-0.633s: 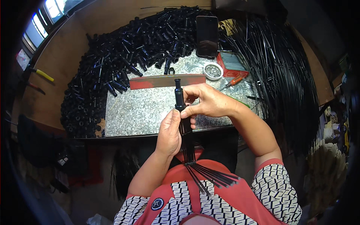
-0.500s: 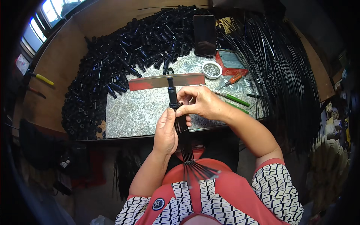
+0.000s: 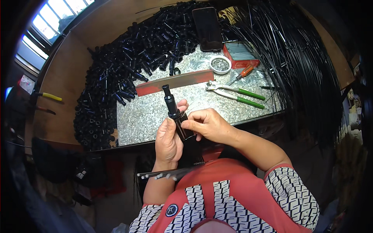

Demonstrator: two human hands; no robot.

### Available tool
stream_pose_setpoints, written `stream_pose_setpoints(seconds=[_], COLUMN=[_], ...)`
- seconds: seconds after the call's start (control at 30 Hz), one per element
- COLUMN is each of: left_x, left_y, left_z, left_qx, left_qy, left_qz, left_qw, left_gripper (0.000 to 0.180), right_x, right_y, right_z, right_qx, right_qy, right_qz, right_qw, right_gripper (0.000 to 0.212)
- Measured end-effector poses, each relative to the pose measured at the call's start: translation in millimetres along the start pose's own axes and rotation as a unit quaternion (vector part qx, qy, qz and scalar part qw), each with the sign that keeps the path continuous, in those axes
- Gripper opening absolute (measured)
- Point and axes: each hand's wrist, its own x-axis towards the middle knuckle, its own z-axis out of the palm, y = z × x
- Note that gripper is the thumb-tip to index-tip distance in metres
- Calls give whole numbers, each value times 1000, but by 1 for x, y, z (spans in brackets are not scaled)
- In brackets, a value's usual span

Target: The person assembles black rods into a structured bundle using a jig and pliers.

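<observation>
The left hand (image 3: 168, 141) grips a bundle of black rods (image 3: 185, 134) held over the worktop (image 3: 155, 112) edge; its fingers are wrapped around it. The right hand (image 3: 208, 124) pinches the bundle just below a black cap (image 3: 169, 101) already seated on top (rod ends remain splayed below). Beyond lie green-handled pliers (image 3: 237, 93) and a heap of black tubes (image 3: 124, 66), apparently unassembled.

Small assembly workshop, stone-topped bench (image 3: 151, 116), heap of black plastic tubes (image 3: 116, 73), bundles of black rods (image 3: 303, 58), green-handled pliers (image 3: 237, 93), screwdriver (image 3: 243, 73)
</observation>
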Motion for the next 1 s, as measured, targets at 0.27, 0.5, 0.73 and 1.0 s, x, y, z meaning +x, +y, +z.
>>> stream_pose_setpoints(seconds=[0.27, 0.5, 0.73, 1.0], left_x=[-3, 0, 6, 3], left_y=[-5, 7, 8, 3], left_z=[-24, -15, -15, -25], left_qx=[-164, -93, -110, -160], left_qy=[-3, -71, -74, -11], left_qz=[-58, -18, -47, -60], left_qw=[985, 993, 990, 985], left_gripper=[42, 36, 38, 42], right_x=[1, 0, -1, 0], right_y=[-4, -12, -13, -12], right_z=[4, -2, -7, -3], right_qx=[-41, -26, -42, -34], right_qy=[-5, -73, -75, -82], right_qz=[-36, -31, -40, -55], right_qw=[999, 996, 995, 994], right_gripper=[30, 33, 33, 32])
